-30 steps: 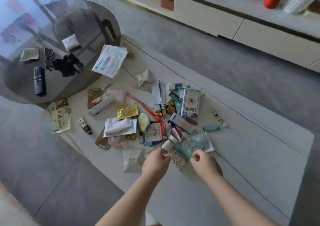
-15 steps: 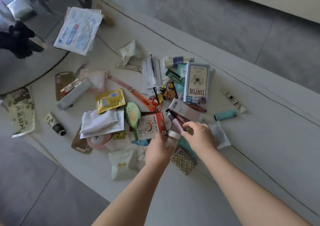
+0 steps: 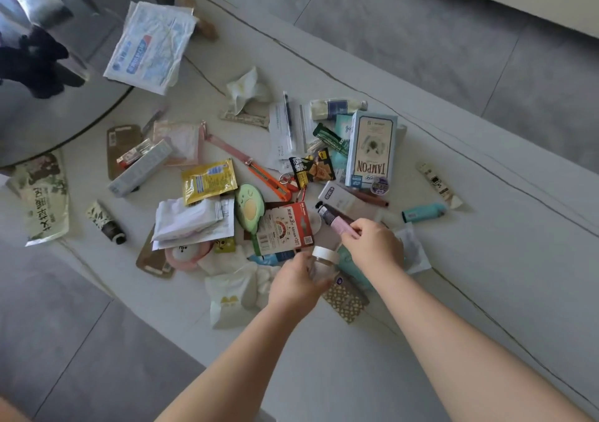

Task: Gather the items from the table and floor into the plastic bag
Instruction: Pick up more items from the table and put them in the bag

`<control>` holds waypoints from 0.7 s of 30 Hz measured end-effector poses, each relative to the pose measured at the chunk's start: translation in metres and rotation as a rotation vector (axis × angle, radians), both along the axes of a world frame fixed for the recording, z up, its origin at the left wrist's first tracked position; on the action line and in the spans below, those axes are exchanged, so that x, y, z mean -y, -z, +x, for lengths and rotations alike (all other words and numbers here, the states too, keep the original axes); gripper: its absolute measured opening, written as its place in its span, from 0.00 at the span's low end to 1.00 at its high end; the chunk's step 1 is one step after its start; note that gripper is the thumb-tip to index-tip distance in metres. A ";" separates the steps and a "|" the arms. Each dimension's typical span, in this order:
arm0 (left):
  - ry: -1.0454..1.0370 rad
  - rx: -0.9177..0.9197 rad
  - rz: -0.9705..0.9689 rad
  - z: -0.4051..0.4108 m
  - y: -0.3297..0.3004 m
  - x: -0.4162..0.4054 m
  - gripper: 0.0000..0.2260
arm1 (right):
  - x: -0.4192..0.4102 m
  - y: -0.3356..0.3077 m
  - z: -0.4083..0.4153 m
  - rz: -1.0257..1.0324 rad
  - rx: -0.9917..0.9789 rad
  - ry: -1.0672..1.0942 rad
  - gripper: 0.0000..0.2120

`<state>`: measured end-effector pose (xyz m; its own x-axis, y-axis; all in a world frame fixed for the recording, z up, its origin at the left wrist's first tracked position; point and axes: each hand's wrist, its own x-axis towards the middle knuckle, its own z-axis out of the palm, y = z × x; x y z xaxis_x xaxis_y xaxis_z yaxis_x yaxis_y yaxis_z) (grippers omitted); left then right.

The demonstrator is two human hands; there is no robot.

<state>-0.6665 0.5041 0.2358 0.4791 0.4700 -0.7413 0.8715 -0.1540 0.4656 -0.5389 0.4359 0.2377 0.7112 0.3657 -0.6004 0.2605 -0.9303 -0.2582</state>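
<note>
Both hands are now closing on items where half a second ago they were only reaching into the pile. The left hand (image 3: 296, 280) is wrapping around a small clear bottle (image 3: 321, 264) with a white cap, lifting it off the heap. The right hand (image 3: 372, 246) is pinching the end of a pink tube (image 3: 338, 224) between its fingertips. So the gathering is starting, two pieces at once. The plastic bag isn't showing anywhere in view, and the rest of the clutter is sitting scattered across the white table (image 3: 324, 373).
</note>
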 end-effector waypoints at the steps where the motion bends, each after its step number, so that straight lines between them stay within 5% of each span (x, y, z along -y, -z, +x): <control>1: 0.010 -0.005 -0.008 0.000 -0.003 0.000 0.22 | 0.003 -0.005 0.004 0.002 -0.030 0.012 0.11; 7: -0.100 -0.005 -0.133 0.003 -0.004 0.000 0.17 | 0.010 -0.006 0.020 -0.031 -0.063 0.022 0.08; 13: -0.220 0.005 -0.177 0.001 0.014 0.004 0.18 | -0.009 0.016 0.013 -0.175 0.064 -0.046 0.19; 21: -0.288 0.007 -0.179 -0.003 0.020 0.008 0.20 | 0.000 0.024 0.002 -0.092 0.145 -0.078 0.12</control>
